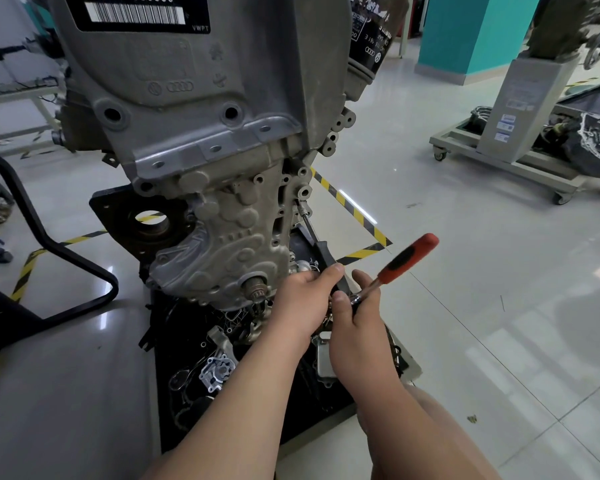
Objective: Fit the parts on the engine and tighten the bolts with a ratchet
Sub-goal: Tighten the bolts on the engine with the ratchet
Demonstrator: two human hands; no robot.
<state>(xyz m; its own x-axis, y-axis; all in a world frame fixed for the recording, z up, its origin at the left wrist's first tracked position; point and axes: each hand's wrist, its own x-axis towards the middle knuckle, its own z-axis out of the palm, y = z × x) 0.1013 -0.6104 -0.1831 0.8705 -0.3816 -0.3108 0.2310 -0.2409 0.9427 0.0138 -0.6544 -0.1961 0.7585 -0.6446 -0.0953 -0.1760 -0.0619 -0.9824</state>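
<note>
A glossy pale tiled floor (465,271) fills the workshop, crossed by yellow-and-black hazard tape (347,206), with a teal pillar (471,32) at the back and a wheeled cart (520,168) carrying dark machine parts off to the right. In the middle stands the engine (201,133), a grey cast-metal block set on end, with a barcode label (136,12) at its top and a black oil filter (371,39) on its upper right side. At its foot lies a black tray (174,410) strewn with loose metal parts (215,372). The ratchet (406,259) sits low on the engine's right side, its red-and-black handle pointing up and to the right. A long extension bar (309,225) runs from its head up to a bolt hole on the block's right edge. The left hand (302,303) is curled around the dark lower part of that bar, thumb laid along it. The right hand (357,327) wraps the ratchet's head just beside the left, thumb over the metal.
</note>
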